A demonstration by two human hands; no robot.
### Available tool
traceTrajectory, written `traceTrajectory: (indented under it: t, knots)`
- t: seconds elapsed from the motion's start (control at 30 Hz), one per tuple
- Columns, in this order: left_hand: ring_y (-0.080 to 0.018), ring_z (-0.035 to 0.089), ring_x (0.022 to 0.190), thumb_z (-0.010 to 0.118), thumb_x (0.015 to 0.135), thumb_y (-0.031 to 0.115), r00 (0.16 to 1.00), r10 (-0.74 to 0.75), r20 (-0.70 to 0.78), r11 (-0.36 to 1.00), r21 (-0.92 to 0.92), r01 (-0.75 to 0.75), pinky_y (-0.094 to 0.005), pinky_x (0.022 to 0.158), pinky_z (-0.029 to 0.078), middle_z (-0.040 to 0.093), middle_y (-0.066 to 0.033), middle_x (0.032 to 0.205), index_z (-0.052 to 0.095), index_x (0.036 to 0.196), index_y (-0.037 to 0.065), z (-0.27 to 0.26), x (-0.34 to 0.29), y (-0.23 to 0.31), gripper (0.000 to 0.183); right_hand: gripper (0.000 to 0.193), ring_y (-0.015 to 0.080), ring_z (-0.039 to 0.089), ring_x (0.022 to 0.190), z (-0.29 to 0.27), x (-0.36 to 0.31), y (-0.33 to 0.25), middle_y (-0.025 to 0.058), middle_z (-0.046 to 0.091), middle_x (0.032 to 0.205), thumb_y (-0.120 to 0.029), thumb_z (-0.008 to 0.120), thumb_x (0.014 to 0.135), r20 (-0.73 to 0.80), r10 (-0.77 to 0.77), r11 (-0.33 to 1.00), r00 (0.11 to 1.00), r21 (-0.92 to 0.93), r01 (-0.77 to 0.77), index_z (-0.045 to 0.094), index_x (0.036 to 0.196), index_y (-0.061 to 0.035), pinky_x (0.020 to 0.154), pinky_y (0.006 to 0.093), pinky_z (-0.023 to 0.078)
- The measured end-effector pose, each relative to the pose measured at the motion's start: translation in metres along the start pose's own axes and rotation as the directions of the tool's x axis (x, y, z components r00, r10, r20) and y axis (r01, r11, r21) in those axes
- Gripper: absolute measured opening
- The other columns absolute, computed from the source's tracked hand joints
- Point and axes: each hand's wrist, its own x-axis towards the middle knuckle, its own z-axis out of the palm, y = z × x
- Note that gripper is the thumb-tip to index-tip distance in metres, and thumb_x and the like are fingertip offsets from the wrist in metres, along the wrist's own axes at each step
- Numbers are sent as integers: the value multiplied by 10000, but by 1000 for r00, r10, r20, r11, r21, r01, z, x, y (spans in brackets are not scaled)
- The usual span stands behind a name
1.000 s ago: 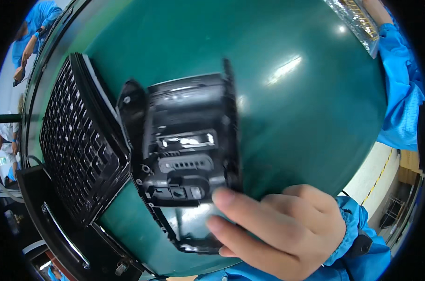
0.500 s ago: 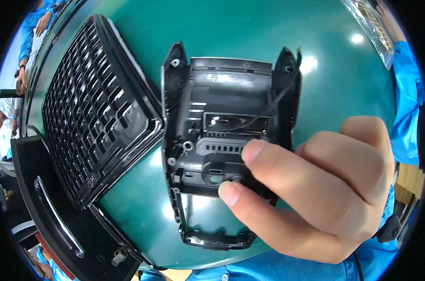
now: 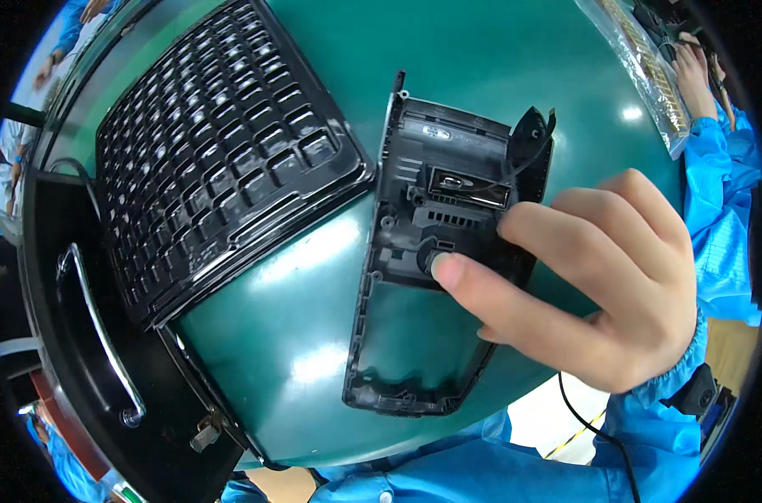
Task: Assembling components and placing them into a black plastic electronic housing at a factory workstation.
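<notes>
A black plastic housing [image 3: 410, 151] with an open frame at its near end lies on the green table, slightly turned. Inside it are ribs, screw posts, a slotted strip and a glossy dark rectangle [image 3: 469, 186]. From the right, my right hand [image 3: 599, 285] reaches over the housing. Its thumb tip rests on or just above a dark round seat, part of which it covers. The index fingertip is apart from the thumb, over the right side; the other fingers curl. Nothing shows between thumb and index. A thin dark strip [image 3: 532, 159] rises by the far right corner. My left hand is out of view.
A black grid tray [image 3: 221, 159] of small pockets lies to the left, its corner close to the housing. Beyond its near side is a black panel with a metal handle [image 3: 104, 327]. A clear bag [image 3: 645, 75] lies far right, near another person's hand [image 3: 693, 80].
The whole view has shifted, and the tray and housing sit farther right. The housing appears turned and smaller. My right thumb has come over the round seat; the index finger has drawn back rightward.
</notes>
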Motion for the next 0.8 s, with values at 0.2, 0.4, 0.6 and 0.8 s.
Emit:
traceTrajectory:
  t: [0.2, 0.4, 0.6, 0.8]
  knots:
    - [-323, 612, 1049, 432, 1053, 296, 1000, -13, -13, 999, -36, 12, -364, 934, 488, 637, -237, 1205, 594, 1239, -69, 12, -6, -7, 441, 524, 177, 554, 673, 5, -7, 12, 102, 627, 925, -280, 750, 605, -95, -135, 991, 986, -24, 133, 758, 1105, -126, 558, 308, 378]
    - [-318, 611, 1051, 434, 1053, 298, 999, -36, -31, 998, -45, 34, -361, 936, 487, 636, -233, 1211, 594, 1241, -69, 7, -20, -16, 442, 553, 187, 554, 689, -6, -3, 11, 103, 625, 927, -264, 749, 582, -61, -161, 987, 985, -8, 161, 752, 1109, -96, 592, 320, 396]
    - [-314, 609, 1054, 437, 1052, 299, 998, -47, -32, 997, -57, 45, -358, 937, 486, 635, -229, 1218, 594, 1242, -69, 14, -26, -26, 443, 581, 202, 565, 704, -9, -2, 6, 103, 633, 943, -260, 768, 559, -42, -153, 988, 987, -8, 152, 750, 1115, -93, 627, 320, 424]
    - [-309, 608, 1056, 440, 1052, 301, 998, -53, -32, 997, -59, 51, -355, 939, 485, 634, -225, 1224, 594, 1243, -68, 20, -30, -36, 443, 582, 202, 571, 725, -10, 3, 4, 101, 640, 961, -257, 784, 572, -21, -144, 990, 989, -10, 143, 743, 1128, -91, 643, 328, 439]
